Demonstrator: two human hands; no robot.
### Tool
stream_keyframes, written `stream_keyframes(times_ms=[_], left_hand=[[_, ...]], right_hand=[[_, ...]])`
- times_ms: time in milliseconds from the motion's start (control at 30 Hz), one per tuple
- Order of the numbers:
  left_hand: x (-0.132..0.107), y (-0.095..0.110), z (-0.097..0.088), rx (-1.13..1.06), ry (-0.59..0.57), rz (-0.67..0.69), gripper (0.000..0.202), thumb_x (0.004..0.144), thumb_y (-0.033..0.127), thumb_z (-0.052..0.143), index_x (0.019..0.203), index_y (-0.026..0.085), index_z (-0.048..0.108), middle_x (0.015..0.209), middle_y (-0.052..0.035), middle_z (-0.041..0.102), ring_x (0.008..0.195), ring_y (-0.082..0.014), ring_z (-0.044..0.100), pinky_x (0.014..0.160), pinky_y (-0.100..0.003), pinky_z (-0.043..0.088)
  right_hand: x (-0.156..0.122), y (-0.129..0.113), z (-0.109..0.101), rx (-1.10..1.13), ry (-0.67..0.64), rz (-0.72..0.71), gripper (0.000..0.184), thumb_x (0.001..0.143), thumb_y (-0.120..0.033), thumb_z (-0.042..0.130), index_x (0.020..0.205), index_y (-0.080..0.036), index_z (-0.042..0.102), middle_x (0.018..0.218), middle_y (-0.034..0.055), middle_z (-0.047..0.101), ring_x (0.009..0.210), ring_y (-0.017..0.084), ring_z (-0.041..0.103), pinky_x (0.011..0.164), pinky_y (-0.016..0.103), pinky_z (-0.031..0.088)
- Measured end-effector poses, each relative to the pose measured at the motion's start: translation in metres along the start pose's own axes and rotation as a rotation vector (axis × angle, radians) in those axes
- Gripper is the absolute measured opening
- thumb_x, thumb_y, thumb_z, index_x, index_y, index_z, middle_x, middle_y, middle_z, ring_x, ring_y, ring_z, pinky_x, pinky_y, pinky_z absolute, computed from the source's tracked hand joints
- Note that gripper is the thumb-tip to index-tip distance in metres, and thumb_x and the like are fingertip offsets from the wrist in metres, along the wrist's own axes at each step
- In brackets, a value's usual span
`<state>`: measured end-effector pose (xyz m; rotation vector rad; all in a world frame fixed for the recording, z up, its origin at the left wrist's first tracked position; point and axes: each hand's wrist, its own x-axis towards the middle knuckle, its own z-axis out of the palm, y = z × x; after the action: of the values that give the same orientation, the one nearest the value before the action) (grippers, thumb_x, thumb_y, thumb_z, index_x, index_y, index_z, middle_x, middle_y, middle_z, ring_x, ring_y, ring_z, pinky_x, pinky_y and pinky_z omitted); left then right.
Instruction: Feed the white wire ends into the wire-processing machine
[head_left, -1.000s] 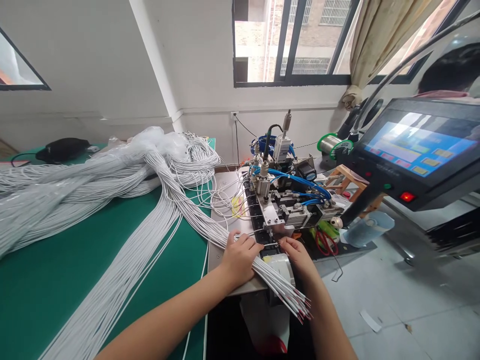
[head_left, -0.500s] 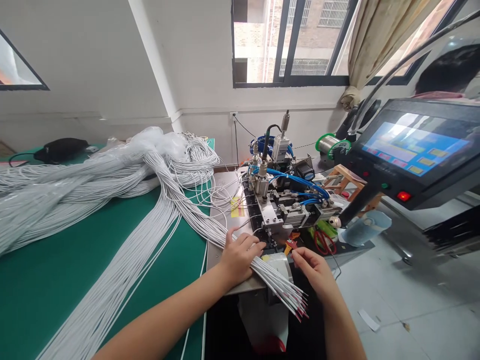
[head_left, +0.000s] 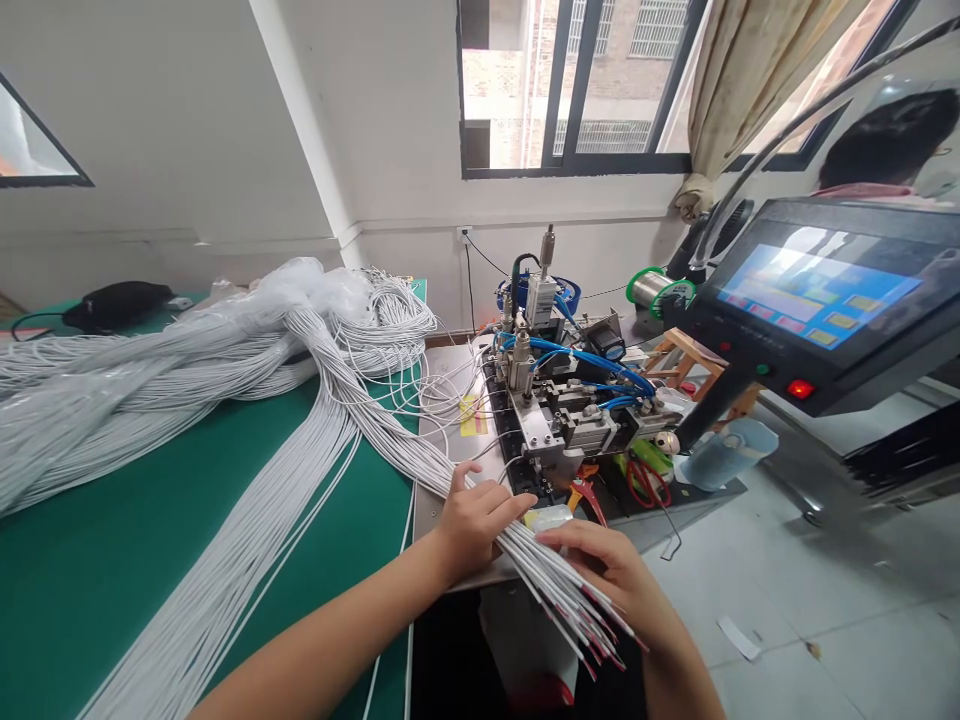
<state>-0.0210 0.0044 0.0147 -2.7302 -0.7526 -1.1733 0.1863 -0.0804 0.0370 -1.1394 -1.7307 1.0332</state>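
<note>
Pinning white cables (head_left: 525,555) | left hand (head_left: 472,520) clamped | right hand (head_left: 607,570) fingering ends | touchscreen (head_left: 814,295) writing unreadable

**Both hands low and close together**

The left hand (head_left: 474,522) lay palm down, fingers curled and pointing right, forearm bare and stretched from the lower left. The right hand (head_left: 609,572) sat just beside it, knuckles up, fingers bent inward, forearm rising from below.

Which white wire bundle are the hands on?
The fanned bundle with red-tipped ends at the machine's metal plate, under left hand and right hand; the other bundles lie untouched on the green mat.
</note>
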Motion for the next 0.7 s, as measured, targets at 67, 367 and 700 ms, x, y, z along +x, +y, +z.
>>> stream_keyframes(times_ms=[67,367,700], left_hand=[[0.001,0.0,0.0,0.007,-0.002,0.021,0.026,0.092,0.025,0.041,0.103,0.024,0.064,0.065,0.0034,0.062,0.06,-0.0117,0.054,0.096,-0.038,0.024],[0.001,-0.001,-0.002,0.0,-0.036,0.083,0.024,0.093,0.02,0.045,0.111,0.024,0.061,0.079,0.003,0.069,0.068,-0.0108,0.059,0.098,-0.036,0.023],[0.0,-0.004,0.001,-0.002,-0.017,0.137,0.015,0.091,0.025,0.053,0.101,0.025,0.065,0.057,0.0091,0.062,0.053,-0.0072,0.052,0.098,-0.035,0.025]], right_hand=[[0.002,0.0,0.003,-0.011,0.063,0.006,0.022,0.09,-0.033,0.059,0.101,-0.023,0.074,0.1,0.0089,0.073,0.091,0.025,0.066,0.082,0.033,0.051],[0.001,0.018,0.006,0.016,0.473,0.082,0.017,0.084,-0.036,0.067,0.091,-0.024,0.075,0.093,0.0066,0.073,0.082,0.024,0.066,0.072,0.031,0.053],[-0.003,0.018,0.002,0.16,0.719,0.215,0.027,0.078,-0.045,0.07,0.083,-0.019,0.072,0.078,0.0047,0.07,0.072,0.022,0.063,0.063,0.028,0.052]])
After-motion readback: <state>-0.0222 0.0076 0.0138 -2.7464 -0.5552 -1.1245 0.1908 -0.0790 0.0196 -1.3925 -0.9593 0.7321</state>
